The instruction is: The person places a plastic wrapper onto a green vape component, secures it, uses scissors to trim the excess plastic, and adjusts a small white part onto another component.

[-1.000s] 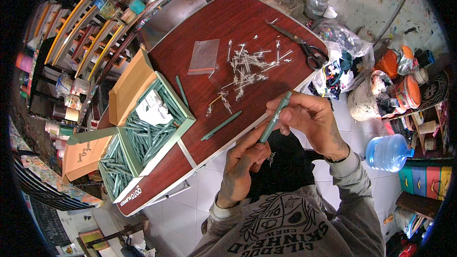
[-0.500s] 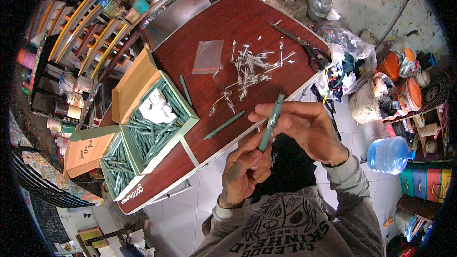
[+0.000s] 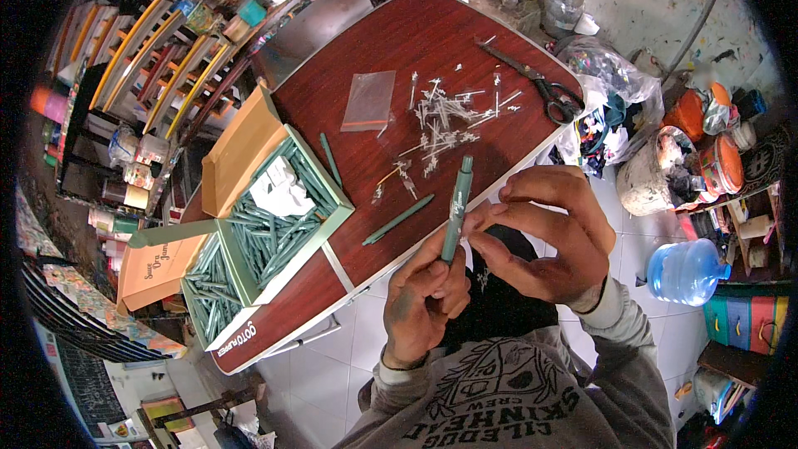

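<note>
A dark green pen (image 3: 457, 209) with light lettering on its barrel stands nearly upright above the table's near edge. My left hand (image 3: 422, 308) is closed round the pen's lower end. Just right of the barrel is my right hand (image 3: 555, 237), its fingers bent and spread apart; a fingertip is close to the pen, and I cannot tell whether it touches. Another green pen (image 3: 399, 219) lies on the table to the left. A green open box (image 3: 339, 214) full of similar pens, with crumpled white paper (image 3: 279, 186) on top, stands farther left.
The dark red table (image 3: 399, 41) holds a pile of small clear and white plastic pieces (image 3: 445, 112), a clear bag (image 3: 368, 100) and black-handled scissors (image 3: 555, 102). A blue water jug (image 3: 683, 272) lies on the floor at right. Paint tubs and screen frames crowd the left.
My right hand has let go of the pen and drawn back to the right with its fingers spreading. The pen in my left hand has tipped more upright.
</note>
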`<state>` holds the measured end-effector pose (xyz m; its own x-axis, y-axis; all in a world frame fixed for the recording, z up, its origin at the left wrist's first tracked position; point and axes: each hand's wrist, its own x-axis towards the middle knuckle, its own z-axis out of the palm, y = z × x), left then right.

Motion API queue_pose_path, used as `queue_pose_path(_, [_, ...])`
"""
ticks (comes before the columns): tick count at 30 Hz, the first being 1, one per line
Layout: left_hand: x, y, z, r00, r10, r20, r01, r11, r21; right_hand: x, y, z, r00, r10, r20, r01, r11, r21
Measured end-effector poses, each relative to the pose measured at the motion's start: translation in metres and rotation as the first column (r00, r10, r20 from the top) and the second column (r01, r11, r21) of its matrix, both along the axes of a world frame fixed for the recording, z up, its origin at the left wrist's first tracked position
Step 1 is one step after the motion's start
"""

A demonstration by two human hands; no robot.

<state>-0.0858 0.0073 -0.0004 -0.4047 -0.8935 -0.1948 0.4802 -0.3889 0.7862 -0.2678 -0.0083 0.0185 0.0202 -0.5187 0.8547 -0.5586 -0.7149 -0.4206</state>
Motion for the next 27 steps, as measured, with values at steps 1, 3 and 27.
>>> queue_pose_path(1, [0.0,0.0,-0.003,1.0,0.016,0.024,-0.016,1.0,-0.022,0.001,0.0,0.001,1.0,-0.017,-0.026,0.016,1.0,-0.006])
queue_pose_path(3, [-0.003,0.001,-0.018,0.981,0.144,0.131,-0.142,0.989,-0.027,0.004,0.001,0.002,0.995,-0.051,-0.081,0.05,0.999,-0.02])
queue_pose_path(27, [-0.021,0.002,-0.03,0.655,0.569,0.497,-0.014,0.667,-0.745,0.04,-0.004,-0.023,0.958,-0.158,0.24,0.118,0.978,0.171])
